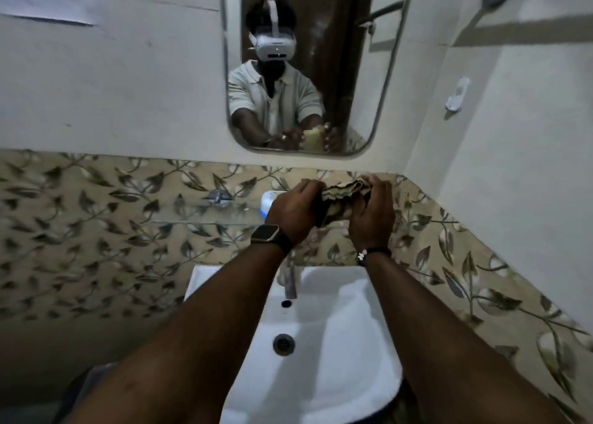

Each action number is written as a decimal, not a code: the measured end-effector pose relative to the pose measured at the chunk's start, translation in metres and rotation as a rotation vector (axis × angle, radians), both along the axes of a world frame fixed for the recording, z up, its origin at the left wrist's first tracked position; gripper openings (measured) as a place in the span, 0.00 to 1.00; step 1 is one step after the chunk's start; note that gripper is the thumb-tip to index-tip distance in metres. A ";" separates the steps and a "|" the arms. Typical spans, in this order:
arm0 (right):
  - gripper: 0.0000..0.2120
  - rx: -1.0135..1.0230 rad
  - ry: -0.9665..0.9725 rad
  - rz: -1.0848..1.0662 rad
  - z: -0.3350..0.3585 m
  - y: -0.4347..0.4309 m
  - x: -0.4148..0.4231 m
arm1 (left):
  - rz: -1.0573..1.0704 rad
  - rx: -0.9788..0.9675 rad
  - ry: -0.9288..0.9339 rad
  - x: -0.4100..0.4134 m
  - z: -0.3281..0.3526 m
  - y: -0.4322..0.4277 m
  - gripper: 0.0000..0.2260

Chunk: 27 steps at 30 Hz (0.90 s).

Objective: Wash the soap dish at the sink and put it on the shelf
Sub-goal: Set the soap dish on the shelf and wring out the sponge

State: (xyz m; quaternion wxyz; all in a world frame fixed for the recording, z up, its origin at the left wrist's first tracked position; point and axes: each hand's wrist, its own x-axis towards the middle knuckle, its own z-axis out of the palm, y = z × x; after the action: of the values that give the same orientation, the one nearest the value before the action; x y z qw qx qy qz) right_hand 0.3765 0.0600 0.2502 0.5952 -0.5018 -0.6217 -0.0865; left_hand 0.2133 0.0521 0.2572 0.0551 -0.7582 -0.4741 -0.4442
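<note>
Both my hands are raised above the white sink (324,343), at the height of the glass shelf (205,222) on the leaf-patterned wall. Between them I hold the soap dish (343,192), a beige, ridged piece that looks translucent. My left hand (293,210), with a watch on the wrist, grips its left end. My right hand (373,208), a bracelet at the wrist, grips its right side with fingers curled over the top. The dish's underside is hidden by my palms.
A chrome tap (290,280) stands at the sink's back edge, below my hands. A white and blue container (269,200) sits on the shelf just left of my left hand. The mirror (308,64) hangs above, a white hook (457,94) on the right wall.
</note>
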 end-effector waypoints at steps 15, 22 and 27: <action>0.15 0.152 -0.135 0.576 0.044 -0.041 -0.270 | 0.504 0.078 -0.074 -0.249 0.038 -0.135 0.16; 0.15 0.124 -0.191 0.791 0.020 -0.078 -0.377 | 0.732 0.029 -0.162 -0.332 0.006 -0.200 0.15; 0.15 0.043 -0.233 0.874 -0.016 -0.088 -0.426 | 0.811 -0.036 -0.179 -0.373 -0.033 -0.220 0.13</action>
State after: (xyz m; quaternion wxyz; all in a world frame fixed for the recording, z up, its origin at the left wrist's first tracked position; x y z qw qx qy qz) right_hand -0.0493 -0.0284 0.2346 0.5121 -0.1666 -0.8361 0.1044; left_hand -0.1598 -0.1682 0.2245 0.1709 -0.4690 -0.7451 -0.4424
